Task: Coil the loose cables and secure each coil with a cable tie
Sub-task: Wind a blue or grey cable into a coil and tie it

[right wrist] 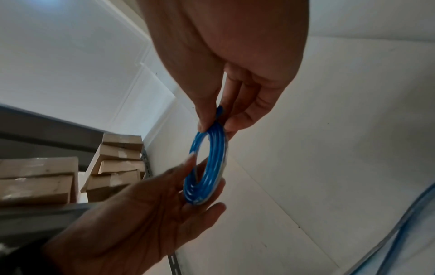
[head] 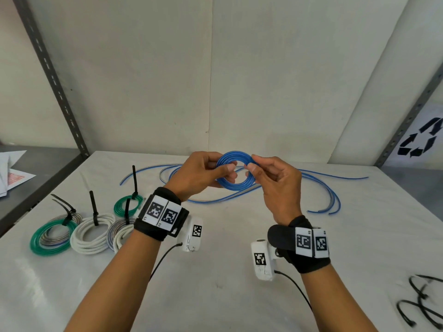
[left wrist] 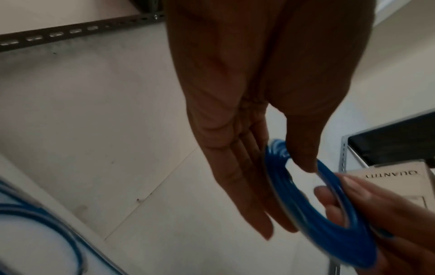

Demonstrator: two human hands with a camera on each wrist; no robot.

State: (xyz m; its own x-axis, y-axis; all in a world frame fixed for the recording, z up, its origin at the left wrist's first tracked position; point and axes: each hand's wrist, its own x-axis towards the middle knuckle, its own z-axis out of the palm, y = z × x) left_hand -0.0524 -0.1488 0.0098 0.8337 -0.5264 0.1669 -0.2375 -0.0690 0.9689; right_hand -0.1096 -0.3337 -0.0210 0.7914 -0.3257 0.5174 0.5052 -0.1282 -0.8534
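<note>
Loose cable ties (head: pixel 418 305) lie at the lower right of the frame on the table (head: pixel 215 271); tied coils (head: pixel 79 228) sit at the left. At centre, above the table, the left hand (head: pixel 199 173) and right hand (head: pixel 275 185) each pinch one side of the blue coil (head: pixel 236 170), both grips closed on it. Behind, loose blue cables (head: pixel 318 188) lie uncoiled. Judgement: one hand should keep the turns pinched flat while the other fetches a tie, or the coil may spring open.
</note>
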